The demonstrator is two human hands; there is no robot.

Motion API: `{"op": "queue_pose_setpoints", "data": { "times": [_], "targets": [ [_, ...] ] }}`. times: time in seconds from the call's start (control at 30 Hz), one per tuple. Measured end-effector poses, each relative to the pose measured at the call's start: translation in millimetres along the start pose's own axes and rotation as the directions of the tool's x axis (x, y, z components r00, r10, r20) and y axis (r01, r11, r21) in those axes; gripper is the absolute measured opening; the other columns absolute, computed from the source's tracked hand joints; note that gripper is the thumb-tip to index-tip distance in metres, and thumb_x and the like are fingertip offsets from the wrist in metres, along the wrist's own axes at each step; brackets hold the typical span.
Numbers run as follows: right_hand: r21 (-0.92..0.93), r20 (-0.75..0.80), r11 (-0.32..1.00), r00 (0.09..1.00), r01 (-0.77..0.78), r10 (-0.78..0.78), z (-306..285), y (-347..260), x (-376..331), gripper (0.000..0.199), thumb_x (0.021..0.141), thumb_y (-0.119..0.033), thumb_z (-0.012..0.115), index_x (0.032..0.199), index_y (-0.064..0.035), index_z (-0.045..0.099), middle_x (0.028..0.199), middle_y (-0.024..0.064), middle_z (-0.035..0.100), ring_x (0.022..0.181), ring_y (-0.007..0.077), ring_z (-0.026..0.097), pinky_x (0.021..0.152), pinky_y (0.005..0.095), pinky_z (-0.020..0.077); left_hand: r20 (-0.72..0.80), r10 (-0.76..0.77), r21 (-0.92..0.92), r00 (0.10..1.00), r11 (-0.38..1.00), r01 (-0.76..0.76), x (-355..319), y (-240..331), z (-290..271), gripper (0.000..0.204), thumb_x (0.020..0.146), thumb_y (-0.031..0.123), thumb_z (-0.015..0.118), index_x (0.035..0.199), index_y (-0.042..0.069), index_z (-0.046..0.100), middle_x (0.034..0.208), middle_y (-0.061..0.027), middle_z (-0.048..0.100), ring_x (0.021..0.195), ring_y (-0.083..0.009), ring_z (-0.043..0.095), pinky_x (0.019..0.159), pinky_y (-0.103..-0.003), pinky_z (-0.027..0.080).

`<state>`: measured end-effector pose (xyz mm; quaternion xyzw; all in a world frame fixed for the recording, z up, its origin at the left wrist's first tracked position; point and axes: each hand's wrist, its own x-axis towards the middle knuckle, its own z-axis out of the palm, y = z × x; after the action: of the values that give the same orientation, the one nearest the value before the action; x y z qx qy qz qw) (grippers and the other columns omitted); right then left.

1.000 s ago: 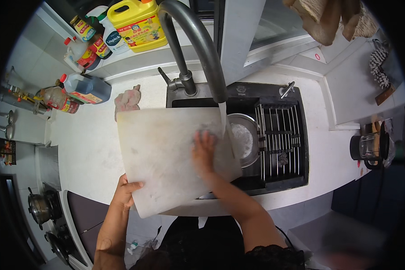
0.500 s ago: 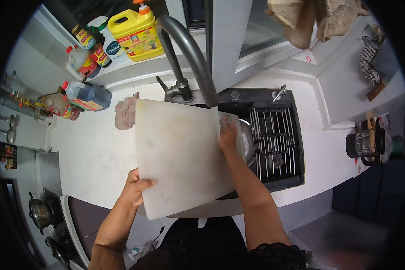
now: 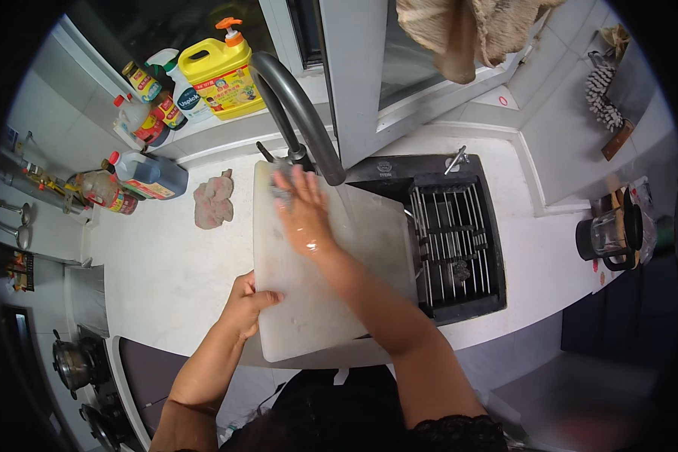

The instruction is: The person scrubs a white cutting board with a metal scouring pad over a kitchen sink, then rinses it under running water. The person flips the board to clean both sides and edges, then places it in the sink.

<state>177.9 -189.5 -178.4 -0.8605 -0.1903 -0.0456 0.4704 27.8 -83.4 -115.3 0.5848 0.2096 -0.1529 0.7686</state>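
What seems a scrubber [image 3: 282, 194] is hiding partly under the spread right hand [image 3: 306, 220], the left hand [image 3: 247, 307] gripping the board [image 3: 373, 252].

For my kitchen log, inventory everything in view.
Counter: 1, white, centre
Sink: 1, black, counter
Board: 1, whitish, over sink
Scrubber: 1, grey, on board
Rack: 1, silver, sink
Faucet: 1, grey, centre
Rag: 1, pinkish, counter left
Containers: about 7, mixed, upper left
Towels: unclear, beige, upper right
Jug: 1, transparent, far right
Ladles: 2, silver, far left
Cookware: 2, dark, lower left
Left hand: 1, board edge
Right hand: 1, on scrubber
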Motion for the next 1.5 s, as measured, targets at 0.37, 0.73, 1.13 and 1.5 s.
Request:
{"op": "queue_pose_setpoints", "data": {
  "times": [0.37, 0.73, 1.13, 1.5],
  "targets": [
    [-0.315, -0.067, 0.791, 0.844, -0.524, 0.532, 14, 308, -101, 0.055, 0.095, -0.027, 0.048, 0.146, -0.0136, 0.034, 0.141, 0.0226, 0.041, 0.132, 0.0392, 0.038, 0.110, 0.0548, 0.0242, -0.051, 0.015, -0.044, 0.999, 0.999, -0.017, -12, -18, -38, 0.042, 0.069, -0.003, 0.063, 0.110, -0.009, 0.059, 0.102, -0.0166, 0.067, 0.090, -0.0245, 0.067, 0.083, -0.038, 0.054],
    [-0.049, -0.025, 0.998, 0.999, -0.024, 0.023, 20, 106, -47, 0.056, 0.090, -0.023, 0.058, 0.142, -0.0128, 0.039, 0.142, 0.0224, 0.041, 0.134, 0.0431, 0.034, 0.110, 0.0518, 0.0262, -0.054, 0.009, -0.019, 0.998, 1.000, -0.010, -18, -18, -47, 0.042, 0.069, -0.004, 0.066, 0.110, -0.009, 0.060, 0.104, -0.0146, 0.067, 0.092, -0.0232, 0.065, 0.086, -0.037, 0.051],
    [-0.022, -0.107, 0.928, 0.924, -0.372, 0.368, 28, 284, -99, 0.053, 0.097, -0.029, 0.046, 0.147, -0.0220, 0.033, 0.151, 0.0215, 0.028, 0.137, 0.0475, 0.022, 0.114, 0.0515, 0.0179, -0.067, -0.001, -0.002, 0.998, 1.000, 0.001, -15, -8, -34, 0.049, 0.066, -0.005, 0.062, 0.115, -0.010, 0.058, 0.106, -0.0152, 0.066, 0.095, -0.0220, 0.064, 0.087, -0.036, 0.051],
    [0.103, 0.119, 0.995, 0.993, 0.010, -0.023, 29, 3, -78, 0.054, 0.095, -0.028, 0.048, 0.147, -0.0245, 0.033, 0.156, 0.0194, 0.014, 0.141, 0.0476, 0.010, 0.113, 0.0543, 0.0139, 0.041, 0.032, -0.052, 0.999, 0.998, -0.029, -17, -9, -40, 0.042, 0.072, -0.007, 0.060, 0.114, -0.007, 0.059, 0.106, -0.0119, 0.066, 0.094, -0.0188, 0.064, 0.086, -0.032, 0.050]
  ]
}}
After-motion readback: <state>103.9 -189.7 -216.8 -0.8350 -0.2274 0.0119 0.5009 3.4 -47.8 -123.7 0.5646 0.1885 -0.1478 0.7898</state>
